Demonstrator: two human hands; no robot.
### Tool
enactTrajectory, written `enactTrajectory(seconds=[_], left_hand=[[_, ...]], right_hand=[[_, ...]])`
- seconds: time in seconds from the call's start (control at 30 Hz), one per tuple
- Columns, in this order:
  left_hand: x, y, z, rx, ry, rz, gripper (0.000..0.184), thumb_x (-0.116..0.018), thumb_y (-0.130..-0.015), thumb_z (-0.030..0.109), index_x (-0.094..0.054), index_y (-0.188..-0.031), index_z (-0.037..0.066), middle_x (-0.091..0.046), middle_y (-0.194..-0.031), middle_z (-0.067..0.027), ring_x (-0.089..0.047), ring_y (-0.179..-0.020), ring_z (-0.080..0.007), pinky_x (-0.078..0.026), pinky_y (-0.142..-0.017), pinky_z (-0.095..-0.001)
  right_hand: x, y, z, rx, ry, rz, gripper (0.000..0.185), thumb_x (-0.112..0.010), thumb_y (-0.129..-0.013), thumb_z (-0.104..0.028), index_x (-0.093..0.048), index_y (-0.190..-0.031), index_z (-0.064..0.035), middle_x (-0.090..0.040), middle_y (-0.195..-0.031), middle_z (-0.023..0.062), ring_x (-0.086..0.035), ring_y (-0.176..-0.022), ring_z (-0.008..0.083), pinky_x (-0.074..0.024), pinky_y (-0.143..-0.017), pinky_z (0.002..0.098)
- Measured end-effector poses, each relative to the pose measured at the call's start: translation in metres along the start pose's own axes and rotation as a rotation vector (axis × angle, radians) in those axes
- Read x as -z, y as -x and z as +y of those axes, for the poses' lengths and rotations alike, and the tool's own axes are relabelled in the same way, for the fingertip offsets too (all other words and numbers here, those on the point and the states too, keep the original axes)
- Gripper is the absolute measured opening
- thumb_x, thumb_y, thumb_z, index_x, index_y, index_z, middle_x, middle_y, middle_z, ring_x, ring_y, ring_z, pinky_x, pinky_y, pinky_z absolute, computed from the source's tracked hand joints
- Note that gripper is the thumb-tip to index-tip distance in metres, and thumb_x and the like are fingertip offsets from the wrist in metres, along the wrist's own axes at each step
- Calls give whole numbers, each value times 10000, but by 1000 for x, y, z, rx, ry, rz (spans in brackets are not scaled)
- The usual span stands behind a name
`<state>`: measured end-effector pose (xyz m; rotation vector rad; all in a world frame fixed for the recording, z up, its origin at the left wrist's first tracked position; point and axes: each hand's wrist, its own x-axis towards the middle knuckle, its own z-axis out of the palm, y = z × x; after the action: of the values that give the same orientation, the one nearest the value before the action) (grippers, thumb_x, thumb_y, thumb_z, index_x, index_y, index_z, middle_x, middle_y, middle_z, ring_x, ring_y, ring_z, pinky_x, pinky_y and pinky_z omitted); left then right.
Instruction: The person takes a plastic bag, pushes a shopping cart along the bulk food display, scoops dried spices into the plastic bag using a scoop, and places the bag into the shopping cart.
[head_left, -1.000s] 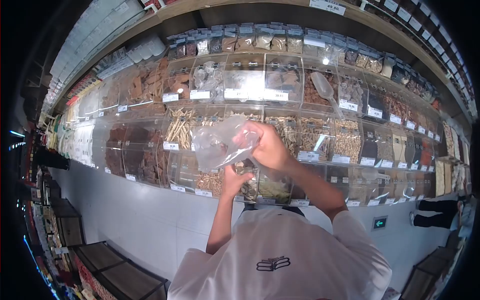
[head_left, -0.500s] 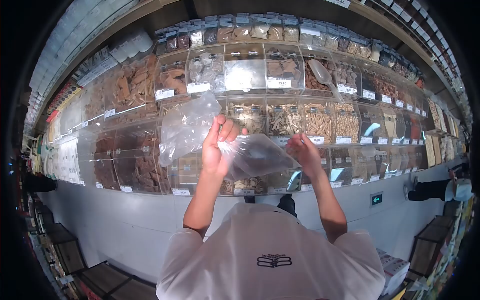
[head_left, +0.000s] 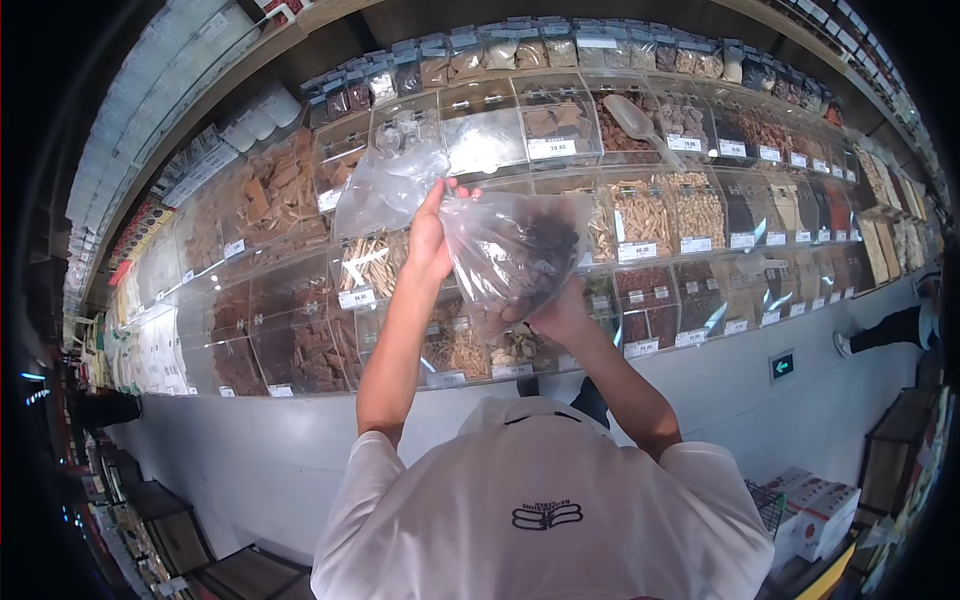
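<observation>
A clear plastic bag point(head_left: 510, 262) hangs in front of the bins, with dark brown pieces showing through its film. Its neck is gathered in my left hand point(head_left: 430, 243), whose fingers are closed around the plastic. The loose open end of the bag fans out to the left above that hand. My right hand point(head_left: 563, 318) is against the lower right of the bag and supports it from below and behind. Most of the right fingers are hidden by the bag.
Clear-lidded bins of dried goods with price labels point(head_left: 552, 148) rise in tiers ahead. A clear scoop point(head_left: 630, 118) lies on a bin at upper right. Small packets point(head_left: 500, 48) line the top shelf. Boxes point(head_left: 815, 510) stand at lower right; another person's leg point(head_left: 885, 328) shows at far right.
The bag has been lifted and turned, so its dark contents now show. My right hand has moved from its right corner to beneath it. My left hand keeps its grip, slightly higher.
</observation>
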<state>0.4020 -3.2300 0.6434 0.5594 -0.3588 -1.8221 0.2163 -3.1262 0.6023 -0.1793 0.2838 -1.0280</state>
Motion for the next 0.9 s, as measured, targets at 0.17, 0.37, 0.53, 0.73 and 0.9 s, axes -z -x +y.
enactTrajectory(seconds=[0.17,0.37,0.53,0.73,0.9], left_hand=[[-11,3,-6,82,-29,71,230,-470,-1030,328,-546,-1020,111,-586,-867,-52,-611,-991,-249,-513,-899,-403],[-60,13,-1,89,-197,-180,261,-467,-1031,311,-563,-992,72,-598,-868,-57,-614,-945,-242,-515,-889,-399],[-69,7,-9,-403,-956,-355,312,-514,-1013,327,-593,-1036,26,-604,-878,-76,-618,-891,-209,-502,-835,-348],[-72,-25,0,-266,-863,-322,324,-568,-982,323,-598,-1085,17,-625,-946,-78,-626,-882,-215,-519,-844,-344],[-94,-62,21,-234,-599,-40,251,-561,-992,304,-568,-952,56,-548,-823,-35,-578,-791,-198,-488,-822,-354]], right_hand=[[10,18,10,-14,-4,11,649,-326,-984,-568,-411,-1434,-108,-485,-1411,60,-509,-1254,251,-441,-1012,481],[41,38,16,4,29,29,612,-307,-1003,-559,-479,-1343,-81,-619,-1203,108,-626,-1056,276,-489,-943,438],[122,63,19,-102,368,330,511,-403,-1007,-493,-576,-1180,-44,-674,-1038,126,-666,-862,223,-537,-812,386],[177,159,-6,26,333,547,318,-500,-992,-332,-607,-1099,-52,-666,-920,60,-648,-797,165,-512,-753,300],[222,196,-39,122,149,631,218,-510,-975,-264,-627,-1020,-86,-660,-843,10,-623,-756,137,-508,-730,311]])
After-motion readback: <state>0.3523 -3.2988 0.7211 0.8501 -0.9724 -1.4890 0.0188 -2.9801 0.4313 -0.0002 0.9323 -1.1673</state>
